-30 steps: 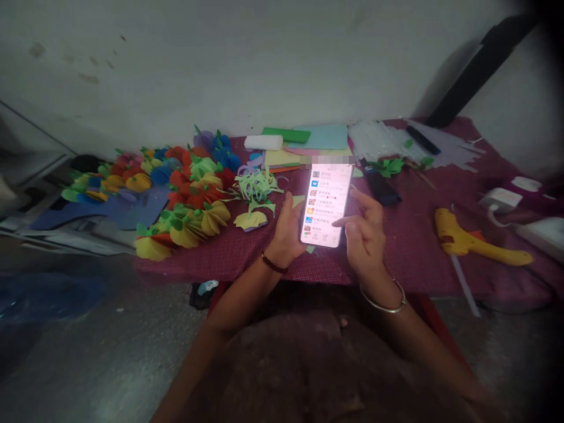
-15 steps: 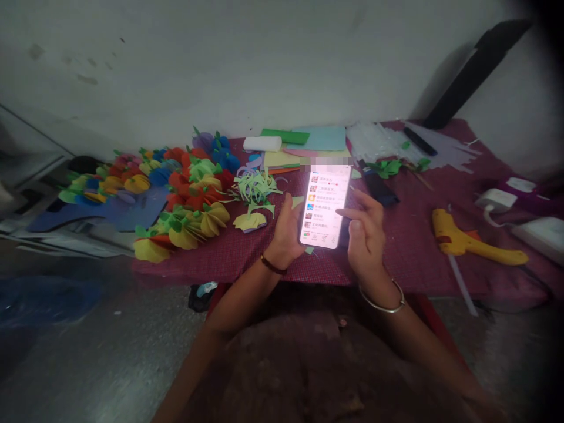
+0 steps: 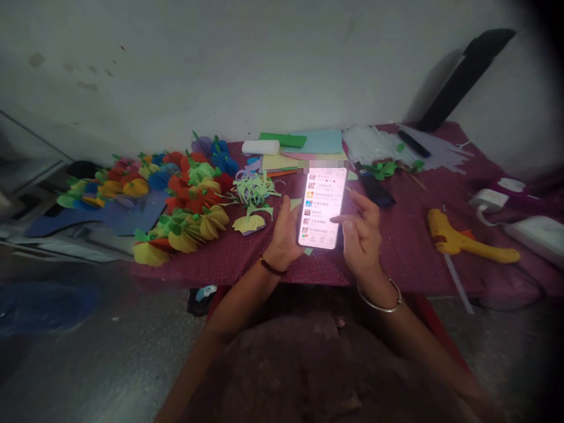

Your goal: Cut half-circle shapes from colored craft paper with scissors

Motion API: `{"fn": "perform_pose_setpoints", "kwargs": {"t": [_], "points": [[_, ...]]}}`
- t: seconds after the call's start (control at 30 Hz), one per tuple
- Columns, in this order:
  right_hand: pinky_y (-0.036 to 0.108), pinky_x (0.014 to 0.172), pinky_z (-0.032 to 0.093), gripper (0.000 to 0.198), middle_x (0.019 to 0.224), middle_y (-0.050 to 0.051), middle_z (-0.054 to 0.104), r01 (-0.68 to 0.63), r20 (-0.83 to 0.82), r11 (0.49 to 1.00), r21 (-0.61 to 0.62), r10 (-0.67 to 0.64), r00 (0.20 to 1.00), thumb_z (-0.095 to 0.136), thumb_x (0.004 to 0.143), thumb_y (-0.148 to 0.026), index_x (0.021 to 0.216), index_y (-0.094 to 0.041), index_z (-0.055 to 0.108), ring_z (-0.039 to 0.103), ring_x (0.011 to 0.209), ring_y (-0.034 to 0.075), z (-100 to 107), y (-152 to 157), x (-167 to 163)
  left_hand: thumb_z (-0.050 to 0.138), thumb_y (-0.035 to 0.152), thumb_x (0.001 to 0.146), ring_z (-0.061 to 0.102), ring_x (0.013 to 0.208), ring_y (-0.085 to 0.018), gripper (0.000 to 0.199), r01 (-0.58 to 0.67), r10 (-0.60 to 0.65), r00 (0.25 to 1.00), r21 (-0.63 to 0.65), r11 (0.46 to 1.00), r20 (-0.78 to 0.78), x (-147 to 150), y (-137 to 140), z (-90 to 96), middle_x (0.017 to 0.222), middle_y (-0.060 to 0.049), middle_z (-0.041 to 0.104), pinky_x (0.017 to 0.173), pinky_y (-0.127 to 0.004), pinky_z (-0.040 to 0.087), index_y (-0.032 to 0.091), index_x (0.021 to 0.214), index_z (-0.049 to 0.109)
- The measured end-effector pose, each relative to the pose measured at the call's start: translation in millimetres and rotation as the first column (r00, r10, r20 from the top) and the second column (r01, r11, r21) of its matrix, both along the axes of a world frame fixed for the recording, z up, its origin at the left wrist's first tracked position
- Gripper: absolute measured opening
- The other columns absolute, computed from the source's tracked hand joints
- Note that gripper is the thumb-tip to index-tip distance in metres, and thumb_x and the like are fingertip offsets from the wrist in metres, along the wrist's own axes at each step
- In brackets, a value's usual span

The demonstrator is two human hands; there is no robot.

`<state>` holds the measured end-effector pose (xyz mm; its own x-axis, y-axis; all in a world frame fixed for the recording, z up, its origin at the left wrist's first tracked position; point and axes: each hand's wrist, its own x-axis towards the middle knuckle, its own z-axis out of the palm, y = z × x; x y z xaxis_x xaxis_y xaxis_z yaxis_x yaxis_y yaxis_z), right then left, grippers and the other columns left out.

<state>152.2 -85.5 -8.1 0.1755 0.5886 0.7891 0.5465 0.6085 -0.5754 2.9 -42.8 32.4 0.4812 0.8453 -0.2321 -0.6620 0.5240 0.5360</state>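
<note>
A lit smartphone (image 3: 322,211) with a list on its screen is held upright over the table's front part. My left hand (image 3: 284,238) grips it from the left side, thumb along the edge and the other fingers hidden behind. At its right edge is my right hand (image 3: 363,235), holding nothing. Its index finger reaches onto the lower right of the screen, and the other fingers are apart and partly bent. Yellow paper cut-outs (image 3: 249,223) and a heap of green paper strips (image 3: 255,189) lie left of the phone.
Many colourful paper pumpkins (image 3: 194,194) crowd the left side of the cloth-covered table (image 3: 396,264). A yellow glue gun (image 3: 467,238) lies at the right, near a white power strip (image 3: 541,238). Paper sheets (image 3: 315,141) and clear glue sticks (image 3: 374,144) are at the back.
The list on the phone screen has scrolled upward. My right index finger has slid slightly lower and left on the screen. The whole view has shifted a little.
</note>
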Motion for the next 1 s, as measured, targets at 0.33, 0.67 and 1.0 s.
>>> {"fn": "perform_pose_setpoints", "kwargs": {"t": [0.33, 0.67, 1.0], "points": [[0.056, 0.11, 0.043, 0.026, 0.145, 0.004, 0.052, -0.038, 0.027, 0.999, 0.005, 0.038, 0.999, 0.051, 0.098, -0.033, 0.088, -0.025, 0.074, 0.051, 0.135, 0.03, -1.3, -2.4, 1.3, 0.026, 0.061, 0.1, 0.074, 0.103, -0.029, 0.069, 0.002, -0.002, 1.0, 0.002, 1.0, 0.008, -0.4, 0.8, -1.2, 0.097, -0.013, 0.078, 0.087, -0.039, 0.058, 0.011, 0.108, 0.072], [0.057, 0.11, 0.042, 0.027, 0.142, 0.007, 0.053, 0.036, 0.008, 0.999, -0.016, -0.036, 0.999, 0.049, 0.1, -0.037, 0.102, -0.027, 0.074, 0.052, 0.133, 0.031, 0.8, 0.3, -1.2, 0.028, 0.062, 0.1, 0.073, 0.105, -0.029, 0.068, -0.005, 0.005, 1.0, -0.019, 1.0, -0.001, -0.2, -0.6, 1.5, 0.102, -0.014, 0.078, 0.089, -0.039, 0.057, 0.01, 0.11, 0.071], [0.056, 0.111, 0.042, 0.023, 0.145, 0.004, 0.051, -0.041, 0.027, 0.999, 0.0, 0.04, 0.999, 0.052, 0.097, -0.033, 0.094, -0.027, 0.073, 0.051, 0.135, 0.031, 0.2, -2.9, 0.4, 0.029, 0.061, 0.1, 0.073, 0.105, -0.029, 0.067, -0.008, 0.008, 1.0, -0.021, 1.0, 0.004, 0.0, -1.7, 2.9, 0.107, -0.015, 0.077, 0.09, -0.04, 0.057, 0.011, 0.118, 0.069]]}}
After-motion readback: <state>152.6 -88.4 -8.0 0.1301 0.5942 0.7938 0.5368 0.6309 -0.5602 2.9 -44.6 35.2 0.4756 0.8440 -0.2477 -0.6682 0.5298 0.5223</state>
